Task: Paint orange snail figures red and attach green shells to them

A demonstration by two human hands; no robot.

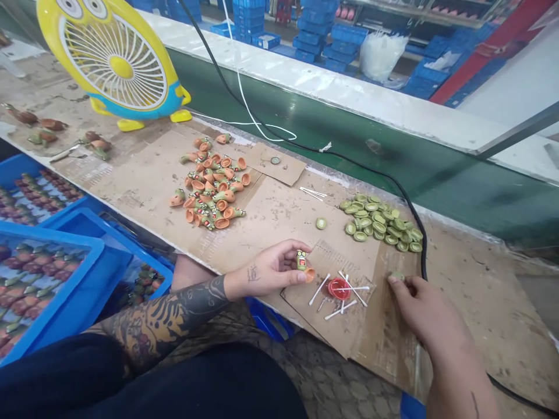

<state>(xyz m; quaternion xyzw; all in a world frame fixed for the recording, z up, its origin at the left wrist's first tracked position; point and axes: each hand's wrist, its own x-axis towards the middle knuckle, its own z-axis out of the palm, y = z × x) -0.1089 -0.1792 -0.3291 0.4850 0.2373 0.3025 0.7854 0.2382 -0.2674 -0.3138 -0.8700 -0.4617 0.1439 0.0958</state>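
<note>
My left hand [268, 270] is closed around a small painted figurine [301, 261] with a green body, white eyes, a red patch and an orange hollow end. Over to the right, my right hand [430, 311] pinches a green oval piece [396, 275] just above the cardboard. Between the hands lies a red cup [339, 288] with red contents, a cotton swab across it and several more swabs around it. Beyond it sit a single green oval piece [321, 223] and a pile of similar pieces [379, 220]. Many orange and green figurines [213, 186] are heaped at left.
A yellow fan [117, 67] stands at the back left. Blue crates [94, 279] of figurines are below the table's left edge. A black cable [423, 250] runs along the back and past the green pile. Several white swabs [313, 193] and a cardboard piece [276, 164] lie mid-table.
</note>
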